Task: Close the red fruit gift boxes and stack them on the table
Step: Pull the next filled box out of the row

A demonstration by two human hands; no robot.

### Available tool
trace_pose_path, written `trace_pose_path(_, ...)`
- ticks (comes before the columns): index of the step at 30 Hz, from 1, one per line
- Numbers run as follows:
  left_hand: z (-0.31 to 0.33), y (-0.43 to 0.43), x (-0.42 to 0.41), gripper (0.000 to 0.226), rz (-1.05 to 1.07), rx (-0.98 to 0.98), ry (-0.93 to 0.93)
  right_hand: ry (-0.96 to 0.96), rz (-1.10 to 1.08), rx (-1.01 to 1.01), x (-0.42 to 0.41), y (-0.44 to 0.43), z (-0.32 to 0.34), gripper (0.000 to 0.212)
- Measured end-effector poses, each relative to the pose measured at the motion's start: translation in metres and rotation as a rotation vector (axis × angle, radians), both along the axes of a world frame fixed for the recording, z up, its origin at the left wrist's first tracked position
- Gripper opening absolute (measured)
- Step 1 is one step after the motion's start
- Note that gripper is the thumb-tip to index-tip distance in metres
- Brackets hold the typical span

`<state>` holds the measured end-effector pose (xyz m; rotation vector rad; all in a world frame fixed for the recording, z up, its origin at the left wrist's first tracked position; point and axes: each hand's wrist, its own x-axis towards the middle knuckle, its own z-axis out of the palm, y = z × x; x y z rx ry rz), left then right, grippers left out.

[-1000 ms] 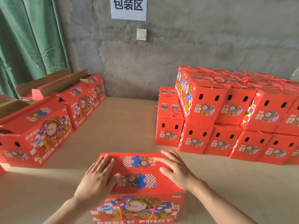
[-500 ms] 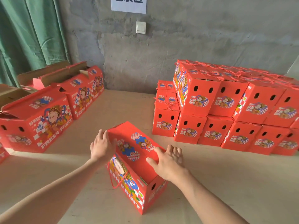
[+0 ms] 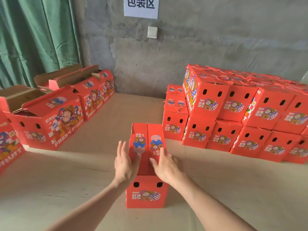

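1. Concrete wall fills the top of the frame, with a paper sign and a switch; a green curtain hangs at upper left. A tan table takes up the lower half.
2. At centre, the box stands end-on to the camera, its two top flaps meeting along a middle seam. The left hand lies flat against its left edge, fingers straight. The right hand rests on the right flap, fingers also straight. Neither grips.
3. At right, the stack of closed boxes stands two layers high. At left, open boxes wait with flaps up.
4. Risks, as I judge them: the flaps look merely pressed together, so they may spring apart once the palms lift. Carrying it between flat palms could let it slip. The stack's rope handles might leave it sitting unevenly.
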<state>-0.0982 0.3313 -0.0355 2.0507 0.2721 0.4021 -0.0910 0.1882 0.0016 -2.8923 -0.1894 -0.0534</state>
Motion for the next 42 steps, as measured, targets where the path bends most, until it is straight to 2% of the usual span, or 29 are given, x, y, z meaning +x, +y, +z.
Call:
trace_pose_path(2, -0.007, 0.004, -0.007, 0.06, 0.248, -0.287, 0.149, -0.022, -0.146, 0.276, -0.008, -0.025, -0.02, 0.046)
trace_pose_path(4, -0.012, 0.007, -0.013, 0.049, 0.347, -0.584, 0.356, 0.188, -0.348, 0.591, -0.018, -0.046, -0.038, 0.054)
trace_pose_path(7, -0.007, 0.005, -0.017, 0.052, 0.134, -0.816, 0.463, 0.626, -0.417, 1.027, -0.024, -0.045, -0.059, 0.068)
trace_pose_path(9, 0.001, 0.004, -0.009, 0.048, 0.036, -0.895, 0.46, 0.681, -0.42, 1.312, -0.015, -0.033, -0.057, 0.066)
trace_pose_path(12, 0.019, 0.01, 0.009, 0.029, -0.048, -0.957, 0.414, 0.624, -0.413, 1.532, 0.007, -0.022, -0.032, 0.045)
trace_pose_path(14, 0.031, 0.011, 0.018, 0.03, -0.082, -0.865, 0.309, 0.51, -0.432, 1.501, 0.022, -0.021, -0.013, 0.027)
trace_pose_path(16, 0.045, 0.008, 0.024, 0.014, -0.126, -0.588, 0.22, 0.291, -0.426, 1.308, 0.038, -0.021, 0.006, 0.024)
trace_pose_path(19, 0.08, 0.001, 0.032, 0.022, -0.21, -0.133, 0.032, 0.104, -0.15, 1.136, 0.045, -0.006, 0.051, 0.022)
trace_pose_path(21, 0.114, -0.003, 0.039, 0.029, -0.268, 0.101, -0.079, 0.133, 0.021, 1.129, 0.04, 0.008, 0.079, 0.022)
trace_pose_path(22, 0.132, -0.003, 0.041, 0.034, -0.281, 0.206, -0.077, 0.185, 0.069, 1.138, 0.037, 0.014, 0.089, 0.022)
trace_pose_path(25, 0.155, 0.012, 0.042, 0.046, -0.278, 0.416, -0.049, 0.441, 0.101, 1.2, 0.032, 0.022, 0.104, 0.017)
trace_pose_path(27, 0.14, 0.03, 0.034, 0.045, -0.232, 0.467, -0.067, 0.502, 0.024, 1.273, 0.035, 0.024, 0.111, 0.017)
trace_pose_path(29, 0.106, 0.041, 0.023, 0.036, -0.252, 0.454, -0.043, 0.416, -0.046, 1.333, 0.047, 0.027, 0.121, 0.017)
trace_pose_path(31, 0.068, 0.044, 0.016, 0.025, -0.361, 0.372, -0.016, 0.311, -0.032, 1.308, 0.055, 0.033, 0.127, 0.019)
trace_pose_path(35, 0.014, 0.043, 0.015, 0.056, -0.531, 0.353, 0.086, 0.317, -0.085, 1.3, 0.06, 0.044, 0.117, 0.017)
trace_pose_path(40, 0.002, 0.05, 0.02, 0.065, -0.54, 0.227, 0.004, 0.219, -0.164, 1.219, 0.067, 0.057, 0.129, 0.019)
trace_pose_path(42, 0.009, 0.051, 0.023, 0.076, -0.565, 0.145, -0.041, 0.172, -0.159, 1.202, 0.067, 0.064, 0.137, 0.018)
